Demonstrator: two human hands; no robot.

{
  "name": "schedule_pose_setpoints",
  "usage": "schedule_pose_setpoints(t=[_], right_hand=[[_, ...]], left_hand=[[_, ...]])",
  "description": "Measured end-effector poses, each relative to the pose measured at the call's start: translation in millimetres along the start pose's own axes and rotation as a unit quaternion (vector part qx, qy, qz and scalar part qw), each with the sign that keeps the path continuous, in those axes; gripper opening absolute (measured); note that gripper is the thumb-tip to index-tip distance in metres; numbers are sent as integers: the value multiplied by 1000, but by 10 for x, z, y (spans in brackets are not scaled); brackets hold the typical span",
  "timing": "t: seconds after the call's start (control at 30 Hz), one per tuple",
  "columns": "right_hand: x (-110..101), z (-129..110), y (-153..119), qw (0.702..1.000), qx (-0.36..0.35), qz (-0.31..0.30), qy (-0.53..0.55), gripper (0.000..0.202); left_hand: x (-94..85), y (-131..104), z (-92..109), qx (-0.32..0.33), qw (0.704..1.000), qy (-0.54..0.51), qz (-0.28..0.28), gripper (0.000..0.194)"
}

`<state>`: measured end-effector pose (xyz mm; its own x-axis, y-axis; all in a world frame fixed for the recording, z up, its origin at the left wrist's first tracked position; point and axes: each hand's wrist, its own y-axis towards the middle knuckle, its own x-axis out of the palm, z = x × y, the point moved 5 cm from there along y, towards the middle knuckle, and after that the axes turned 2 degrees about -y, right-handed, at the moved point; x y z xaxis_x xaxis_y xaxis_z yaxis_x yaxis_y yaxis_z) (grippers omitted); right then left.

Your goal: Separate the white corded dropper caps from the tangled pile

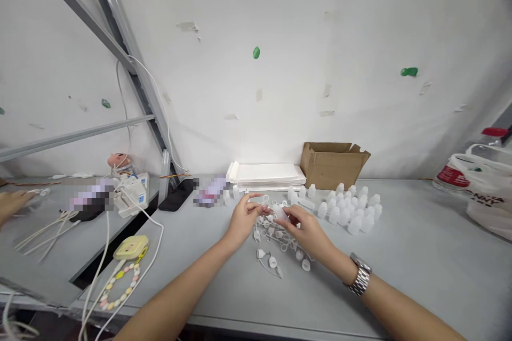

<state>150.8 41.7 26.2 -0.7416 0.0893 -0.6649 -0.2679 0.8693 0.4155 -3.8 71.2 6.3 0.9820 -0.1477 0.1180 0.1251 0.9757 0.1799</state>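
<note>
My right hand [307, 228], with a metal watch [361, 274] on its wrist, is closed on a small translucent white bottle [282, 214]. Close to its left, my left hand [242, 217] has thumb and fingers drawn into a pinch. A white ring [265, 199] shows by its fingertips; exactly what they grip is too small to make out. Below both hands lies a loose pile of white caps [279, 234] with rings and thin straps. Two caps [272, 262] on a strap lie nearer the front. Several similar bottles [354, 210] stand grouped on the right.
Behind the hands are a stack of white trays [266, 173] and an open cardboard box [334, 168]. A black phone [176, 195], a yellow case [131, 248], a bead loop [120, 286] and cables lie left. A plastic bag [490, 192] stands right. Another person's hand [14, 205] shows far left.
</note>
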Motion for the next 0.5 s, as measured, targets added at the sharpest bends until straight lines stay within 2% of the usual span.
schedule_pose_setpoints(t=[0.07,0.2,0.37,0.5], right_hand=[[13,15,-3,1000,3,-4,3,20],[45,39,-7,1000,6,-15,13,19],[46,36,-4,1000,13,-17,10,22],[15,27,5,1000,20,-1,-2,22]], left_hand=[[2,5,-7,5,1000,22,-7,36],[24,-4,-19,8,996,87,-15,24],[93,-68,49,77,975,200,-63,28],[86,-103,89,111,960,247,-66,31]])
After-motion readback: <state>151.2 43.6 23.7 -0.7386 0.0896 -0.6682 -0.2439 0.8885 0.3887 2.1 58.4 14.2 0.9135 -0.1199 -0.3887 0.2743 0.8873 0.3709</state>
